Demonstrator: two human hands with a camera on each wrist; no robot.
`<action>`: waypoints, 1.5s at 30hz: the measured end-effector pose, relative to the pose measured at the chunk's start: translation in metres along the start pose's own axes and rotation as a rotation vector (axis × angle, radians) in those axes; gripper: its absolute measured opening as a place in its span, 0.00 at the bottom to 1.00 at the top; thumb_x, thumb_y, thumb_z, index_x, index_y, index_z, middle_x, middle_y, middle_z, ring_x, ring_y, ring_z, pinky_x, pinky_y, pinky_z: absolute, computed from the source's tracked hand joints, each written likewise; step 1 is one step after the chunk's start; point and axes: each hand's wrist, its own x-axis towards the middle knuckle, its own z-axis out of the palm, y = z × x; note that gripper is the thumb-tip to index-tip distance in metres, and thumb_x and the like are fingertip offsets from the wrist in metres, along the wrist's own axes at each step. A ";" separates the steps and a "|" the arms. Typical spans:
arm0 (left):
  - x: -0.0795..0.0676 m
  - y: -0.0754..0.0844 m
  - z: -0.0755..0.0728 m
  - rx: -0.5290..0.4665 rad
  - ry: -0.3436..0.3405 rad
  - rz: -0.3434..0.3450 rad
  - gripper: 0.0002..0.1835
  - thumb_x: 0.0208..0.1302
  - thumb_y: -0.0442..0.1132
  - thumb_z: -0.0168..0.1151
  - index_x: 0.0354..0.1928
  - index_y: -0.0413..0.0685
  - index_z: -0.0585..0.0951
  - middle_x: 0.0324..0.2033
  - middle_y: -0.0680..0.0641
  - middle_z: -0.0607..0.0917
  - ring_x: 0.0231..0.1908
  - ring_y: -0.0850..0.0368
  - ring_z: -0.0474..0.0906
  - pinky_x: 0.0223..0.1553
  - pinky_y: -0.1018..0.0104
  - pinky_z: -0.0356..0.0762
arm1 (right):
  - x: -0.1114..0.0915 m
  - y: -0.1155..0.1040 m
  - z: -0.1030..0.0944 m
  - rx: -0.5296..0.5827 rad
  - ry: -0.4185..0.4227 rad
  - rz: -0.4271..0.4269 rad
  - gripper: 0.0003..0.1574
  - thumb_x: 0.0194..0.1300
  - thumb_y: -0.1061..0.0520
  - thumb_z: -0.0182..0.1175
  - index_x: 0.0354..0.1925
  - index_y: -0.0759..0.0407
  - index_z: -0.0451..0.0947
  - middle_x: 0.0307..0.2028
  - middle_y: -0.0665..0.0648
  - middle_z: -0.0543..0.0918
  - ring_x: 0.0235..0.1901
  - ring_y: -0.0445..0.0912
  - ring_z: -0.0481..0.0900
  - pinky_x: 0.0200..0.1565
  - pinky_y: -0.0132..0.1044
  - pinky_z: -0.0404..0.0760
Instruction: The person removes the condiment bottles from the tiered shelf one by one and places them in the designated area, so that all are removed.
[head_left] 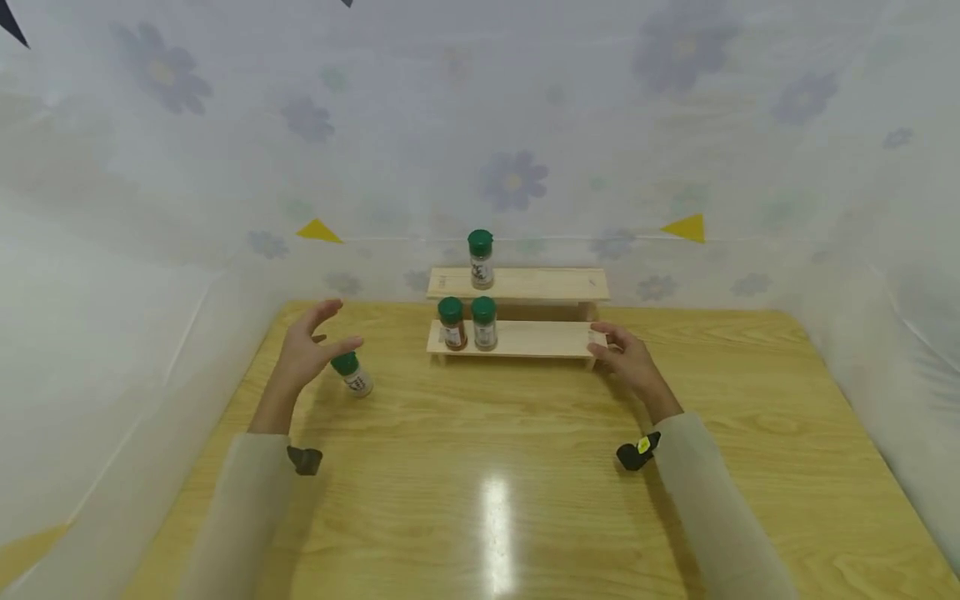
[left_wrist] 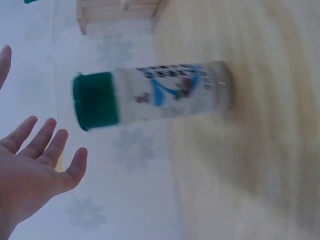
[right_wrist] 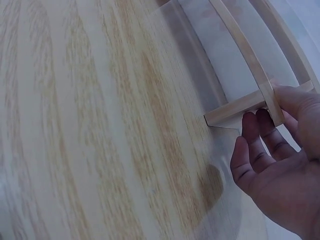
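Beside a spice jar (head_left: 357, 380) with a green cap, my left hand (head_left: 302, 346) is held up with its fingers spread. In the left wrist view that jar (left_wrist: 165, 92) stands on the table, and the fingers (left_wrist: 37, 142) are apart from its cap. My right hand (head_left: 630, 358) holds the right end of the lower shelf of a wooden spice rack (head_left: 540, 337), thumb on top and fingers underneath in the right wrist view. Two green-capped jars, one reddish (head_left: 452, 325) and one pale (head_left: 484, 325), stand on the lower shelf; another jar (head_left: 481, 260) stands on the upper shelf.
The rack is at the back of the wood-grain table (head_left: 420, 467), near a flower-patterned curtain (head_left: 420, 125). White sheeting also hangs along both sides. Yellow triangles (head_left: 686, 227) mark the back curtain.
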 end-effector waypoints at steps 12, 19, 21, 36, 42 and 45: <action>0.050 0.056 0.033 -0.054 0.111 0.123 0.38 0.56 0.50 0.69 0.67 0.47 0.66 0.63 0.42 0.72 0.65 0.47 0.65 0.63 0.44 0.64 | 0.002 -0.004 -0.003 -0.011 0.024 0.014 0.36 0.68 0.45 0.56 0.69 0.54 0.61 0.62 0.65 0.62 0.44 0.40 0.74 0.41 0.37 0.79; 0.073 0.077 0.057 -0.108 0.077 0.129 0.39 0.55 0.48 0.70 0.66 0.43 0.66 0.62 0.42 0.73 0.64 0.47 0.67 0.63 0.44 0.66 | -0.006 -0.019 -0.001 0.043 -0.003 0.034 0.33 0.69 0.53 0.56 0.68 0.59 0.61 0.66 0.68 0.60 0.58 0.59 0.68 0.42 0.40 0.78; 0.078 0.080 0.064 -0.118 0.064 0.130 0.38 0.56 0.48 0.70 0.66 0.42 0.67 0.62 0.42 0.73 0.64 0.47 0.67 0.63 0.44 0.66 | -0.010 -0.024 0.000 0.050 -0.015 0.038 0.33 0.69 0.55 0.56 0.68 0.61 0.61 0.66 0.69 0.60 0.60 0.60 0.66 0.42 0.40 0.77; 0.113 0.108 0.110 -0.166 -0.074 0.061 0.33 0.57 0.45 0.69 0.64 0.46 0.70 0.61 0.43 0.74 0.64 0.48 0.68 0.63 0.50 0.70 | -0.005 -0.013 -0.001 0.015 -0.013 0.005 0.34 0.68 0.48 0.57 0.68 0.55 0.63 0.68 0.65 0.62 0.64 0.61 0.63 0.42 0.41 0.76; 0.119 0.114 0.119 -0.101 -0.078 0.028 0.29 0.58 0.41 0.68 0.62 0.46 0.72 0.61 0.44 0.75 0.64 0.48 0.68 0.65 0.50 0.67 | 0.003 0.000 0.002 -0.017 0.019 -0.018 0.34 0.66 0.44 0.58 0.67 0.52 0.65 0.63 0.63 0.67 0.57 0.56 0.69 0.36 0.37 0.77; 0.121 0.117 0.122 -0.088 -0.082 0.010 0.28 0.58 0.41 0.68 0.61 0.46 0.73 0.60 0.44 0.76 0.64 0.48 0.68 0.66 0.50 0.67 | 0.003 -0.001 0.001 -0.027 0.019 -0.027 0.34 0.67 0.45 0.58 0.67 0.52 0.65 0.63 0.64 0.67 0.58 0.57 0.68 0.38 0.37 0.79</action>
